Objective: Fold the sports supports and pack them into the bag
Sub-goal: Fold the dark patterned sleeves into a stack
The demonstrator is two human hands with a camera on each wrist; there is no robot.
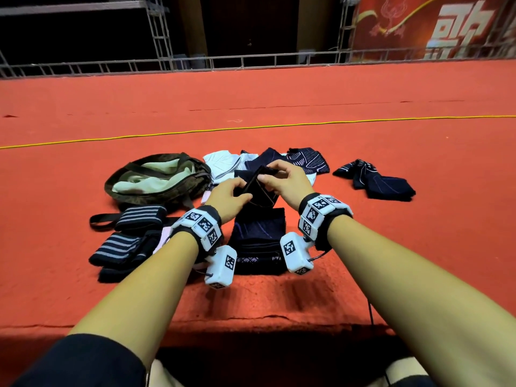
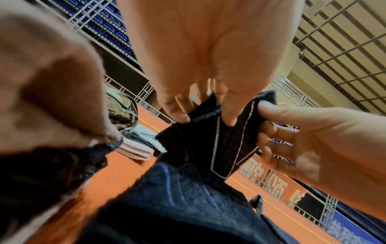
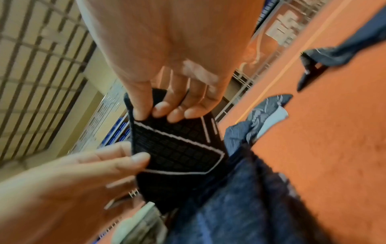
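Holding: both hands grip one dark support [image 1: 258,188] with a white-outlined grid panel, lifted above the red floor [image 1: 363,247].
Left hand [image 1: 230,196]: thumb and fingers pinch the near lower edge.
Right hand [image 1: 284,178]: thumb and fingers pinch the far upper edge — the cloth hangs slanted between the two.
Bag [image 1: 159,178]: open, green, lying to the left, near the hands.
Folded pile [image 1: 258,241]: dark supports stacked just below the wrists.
Striped wraps [image 1: 125,238]: left of the pile — in front of the bag.
Loose supports [image 1: 374,180]: right, well apart.
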